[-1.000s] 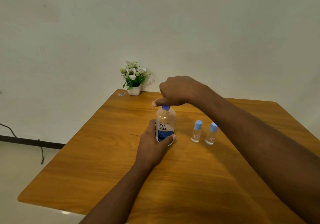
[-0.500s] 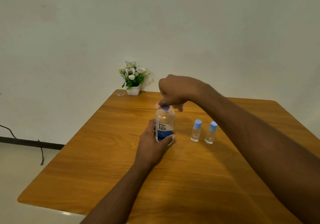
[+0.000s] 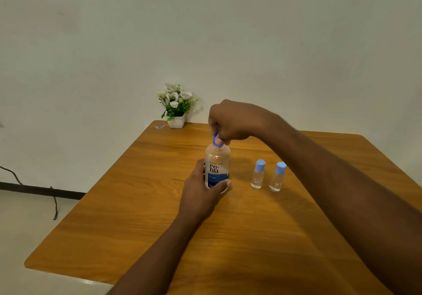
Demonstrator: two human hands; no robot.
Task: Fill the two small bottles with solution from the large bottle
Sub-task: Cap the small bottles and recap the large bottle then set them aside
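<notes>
The large clear bottle [image 3: 217,164], with a "re-nu" label and a blue cap [image 3: 215,140], stands upright near the middle of the wooden table [image 3: 141,214]. My left hand [image 3: 202,189] grips its lower body from the left. My right hand [image 3: 230,121] is above it, fingers pinching the blue cap, which looks tilted or flipped up. Two small clear bottles with light blue caps stand upright to the right: one [image 3: 258,177] nearer the large bottle, the other [image 3: 277,179] beside it. My right forearm passes just behind them.
A small white pot of white flowers [image 3: 175,106] sits at the table's far left corner, with a small wrapper [image 3: 159,126] next to it. A pale wall is behind. A dark cable [image 3: 53,203] runs along the floor on the left.
My right hand turned and lifted slightly on the cap, which now looks raised or tilted. My left hand and both small bottles stayed put.
</notes>
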